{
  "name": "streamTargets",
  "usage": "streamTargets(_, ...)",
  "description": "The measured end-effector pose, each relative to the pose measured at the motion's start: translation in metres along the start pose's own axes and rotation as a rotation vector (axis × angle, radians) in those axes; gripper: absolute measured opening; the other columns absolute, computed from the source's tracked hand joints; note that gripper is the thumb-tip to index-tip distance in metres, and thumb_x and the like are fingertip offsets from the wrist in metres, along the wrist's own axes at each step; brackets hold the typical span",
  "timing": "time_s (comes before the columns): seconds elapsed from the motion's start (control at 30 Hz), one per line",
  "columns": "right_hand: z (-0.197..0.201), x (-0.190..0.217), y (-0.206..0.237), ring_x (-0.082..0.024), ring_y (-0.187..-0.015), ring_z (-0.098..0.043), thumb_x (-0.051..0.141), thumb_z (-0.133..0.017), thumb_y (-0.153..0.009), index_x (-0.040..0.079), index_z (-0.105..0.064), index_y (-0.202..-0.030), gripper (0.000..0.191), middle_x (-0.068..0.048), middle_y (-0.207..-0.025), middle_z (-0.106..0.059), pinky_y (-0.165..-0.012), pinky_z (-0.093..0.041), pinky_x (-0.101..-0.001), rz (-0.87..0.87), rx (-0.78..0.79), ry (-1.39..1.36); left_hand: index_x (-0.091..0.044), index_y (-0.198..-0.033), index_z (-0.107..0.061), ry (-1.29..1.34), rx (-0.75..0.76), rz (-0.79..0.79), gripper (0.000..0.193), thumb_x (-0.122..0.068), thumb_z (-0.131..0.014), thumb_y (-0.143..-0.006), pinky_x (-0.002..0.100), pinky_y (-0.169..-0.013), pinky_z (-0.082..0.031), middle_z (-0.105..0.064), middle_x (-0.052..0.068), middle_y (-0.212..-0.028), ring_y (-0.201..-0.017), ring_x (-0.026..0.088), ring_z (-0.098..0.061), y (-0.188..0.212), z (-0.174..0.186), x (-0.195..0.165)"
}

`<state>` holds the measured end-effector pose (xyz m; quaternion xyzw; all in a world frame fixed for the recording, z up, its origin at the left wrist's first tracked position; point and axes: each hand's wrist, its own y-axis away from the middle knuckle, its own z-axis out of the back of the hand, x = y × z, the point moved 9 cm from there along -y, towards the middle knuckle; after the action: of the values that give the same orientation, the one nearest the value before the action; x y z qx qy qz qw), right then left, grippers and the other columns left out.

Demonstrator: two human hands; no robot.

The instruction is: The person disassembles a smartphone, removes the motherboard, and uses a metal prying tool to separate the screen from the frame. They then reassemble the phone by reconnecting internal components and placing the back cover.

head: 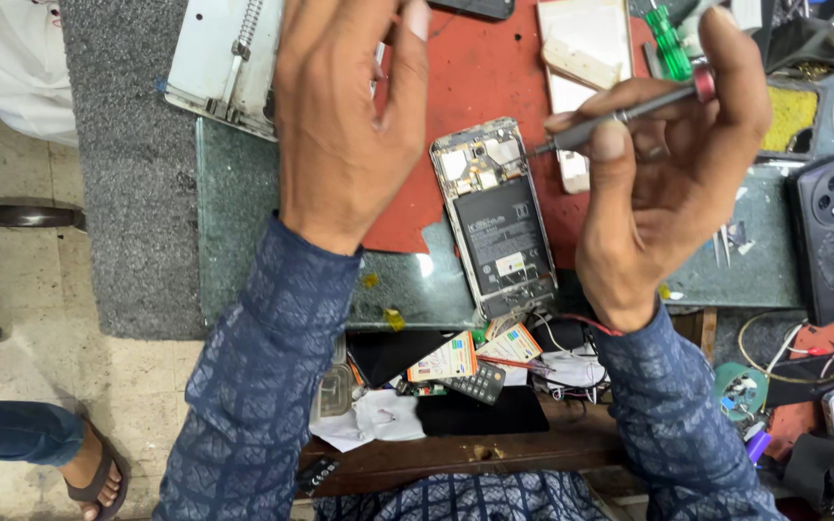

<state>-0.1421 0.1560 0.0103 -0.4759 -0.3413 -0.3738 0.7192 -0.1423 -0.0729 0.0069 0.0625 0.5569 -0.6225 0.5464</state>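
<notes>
The right hand (668, 183) pinches a slim screwdriver (620, 118), tip at the opened phone (496, 217). The left hand (345, 116) hovers released. The phone looks light and fragile; best held by its 2 long edges.

I had only one view, the camera worn on my head. It looked steeply down from close above the glass-topped worktop (243, 212), my two raised forearms filling the middle, the tiled floor (41, 318) showing at the left edge.

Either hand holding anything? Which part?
Right hand holds a screwdriver by its handle, tip at the opened phone. Left hand holds nothing visible.
</notes>
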Motion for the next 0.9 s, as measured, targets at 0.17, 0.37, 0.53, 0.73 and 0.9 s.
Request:
streamTargets(0.17,-0.007,-0.006,0.0,-0.02,-0.093,-0.066,0.001,-0.057,-0.125,0.013,-0.025,-0.162,0.05,-0.014,-0.118,-0.061,-0.09,-0.06,-0.0321,0.022,0.004,0.063,-0.006,-0.115,-0.066,0.037,0.022,-0.063,0.007,-0.003,-0.067,-0.109,0.039,-0.093,-0.05,-0.066,0.006,-0.11,-0.106,0.026,-0.06,-0.009,0.0,-0.007)
streamTargets(0.37,-0.011,-0.007,0.0,-0.021,-0.094,-0.068,0.002,-0.062,-0.126,0.012,-0.026,-0.163,0.052,-0.015,-0.115,-0.062,-0.088,-0.061,-0.032,0.009,-0.011,0.058,-0.009,-0.114,-0.068,0.086,0.106,-0.02,0.015,-0.002,-0.075,-0.103,0.035,-0.095,-0.053,-0.066,0.003,-0.11,-0.108,0.023,-0.061,-0.009,-0.007,-0.003)
streamTargets(0.53,0.009,-0.001,0.002,-0.021,-0.095,-0.067,0.002,-0.06,-0.127,0.011,-0.024,-0.163,0.052,-0.014,-0.116,-0.061,-0.089,-0.061,-0.0311,0.043,-0.156,0.033,-0.007,-0.114,-0.071,0.068,0.155,-0.053,0.02,-0.002,-0.078,-0.096,0.039,-0.091,-0.052,-0.068,0.004,-0.109,-0.103,0.027,-0.058,-0.008,-0.014,-0.011)
streamTargets(0.73,0.063,0.012,0.017,-0.02,-0.097,-0.067,0.002,-0.058,-0.127,0.01,-0.022,-0.162,0.051,-0.013,-0.118,-0.06,-0.091,-0.06,-0.0301,0.046,-0.434,0.04,-0.007,-0.115,-0.069,0.063,0.254,-0.155,0.02,-0.003,-0.077,-0.098,0.036,-0.097,-0.051,-0.067,0.003,-0.107,-0.107,0.024,-0.058,-0.009,-0.039,-0.041)
streamTargets(0.9,0.078,0.002,0.028,-0.02,-0.098,-0.067,0.002,-0.056,-0.128,0.009,-0.021,-0.162,0.05,-0.012,-0.119,-0.06,-0.092,-0.059,-0.0293,-0.028,-0.472,0.028,-0.006,-0.116,-0.069,0.103,0.358,-0.216,0.021,-0.004,-0.078,-0.097,0.039,-0.098,-0.05,-0.067,0.003,-0.103,-0.108,0.025,-0.058,-0.013,-0.082,-0.07)
